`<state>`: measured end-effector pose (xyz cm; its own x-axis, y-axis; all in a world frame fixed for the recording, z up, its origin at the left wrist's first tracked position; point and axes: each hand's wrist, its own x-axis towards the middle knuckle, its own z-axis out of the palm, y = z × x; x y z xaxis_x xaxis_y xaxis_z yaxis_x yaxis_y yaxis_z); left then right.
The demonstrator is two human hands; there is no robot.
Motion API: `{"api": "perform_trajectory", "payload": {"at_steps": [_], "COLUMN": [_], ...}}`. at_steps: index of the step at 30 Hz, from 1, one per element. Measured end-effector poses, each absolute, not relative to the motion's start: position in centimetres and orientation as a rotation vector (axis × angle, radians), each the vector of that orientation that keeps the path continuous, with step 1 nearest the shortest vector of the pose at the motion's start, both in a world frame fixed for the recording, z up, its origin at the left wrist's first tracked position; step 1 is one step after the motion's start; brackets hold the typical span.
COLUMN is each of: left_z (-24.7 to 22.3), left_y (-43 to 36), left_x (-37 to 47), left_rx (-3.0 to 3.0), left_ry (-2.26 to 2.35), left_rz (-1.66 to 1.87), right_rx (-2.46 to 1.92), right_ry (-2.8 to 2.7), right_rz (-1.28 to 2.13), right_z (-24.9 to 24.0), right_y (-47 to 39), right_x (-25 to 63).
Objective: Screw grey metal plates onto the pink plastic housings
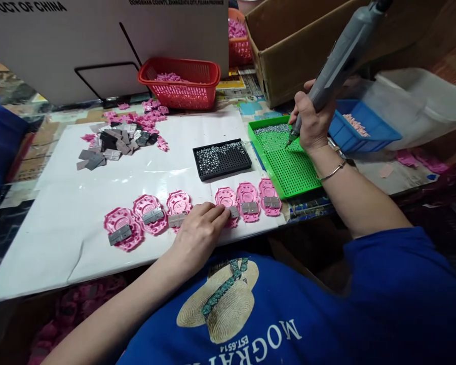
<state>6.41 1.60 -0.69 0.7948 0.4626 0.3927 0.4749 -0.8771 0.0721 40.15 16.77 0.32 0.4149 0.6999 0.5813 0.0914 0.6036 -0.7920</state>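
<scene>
Over the green tray [294, 175], the right hand [314, 121] grips an electric screwdriver [340, 58]; by the near edge of the white board [68, 203], the left hand [201, 228] touches a grey plate [234, 213] on a pink shell [225, 195], that hand's grip unclear.

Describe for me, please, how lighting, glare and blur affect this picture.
In the head view, pale glare streaks the white board; deep shadow dims the area below its front edge; the blue bin at the left edge and the translucent bin look soft, while the row of pink pieces is clearer.
</scene>
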Motion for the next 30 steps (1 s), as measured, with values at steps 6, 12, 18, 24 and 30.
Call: {"api": "perform_trajectory", "payload": {"at_steps": [6,12,18,24,30], "left_z": [-0.9,-1.1,-1.1,-1.1,-1.1], "left_y": [1.5,1.5,1.5,1.6,1.5], "left_x": [6.4,6.2,6.1,6.1,6.0], "left_rx": [-2.958,-2.988,-2.974,-3.004,-3.009], "left_ry": [-0.777,-0.805,-0.812,-0.811,-0.811], "left_rz": [-0.615,-0.598,-0.6,-0.628,-0.685], "right_rx": [-0.886,-0.897,-0.999,-1.07,-0.841], "right_ry": [-1.089,-1.074,-1.12,-1.131,-1.061], "right_rz": [0.4,0.355,0.286,0.259,0.237], "right_z": [0.1,0.3,0.5,1.2,3.0], "right_y": [16.6,16.2,15.5,15.1,14.4], "right_x": [40.0,39.5,39.6,39.2,38.2]}}
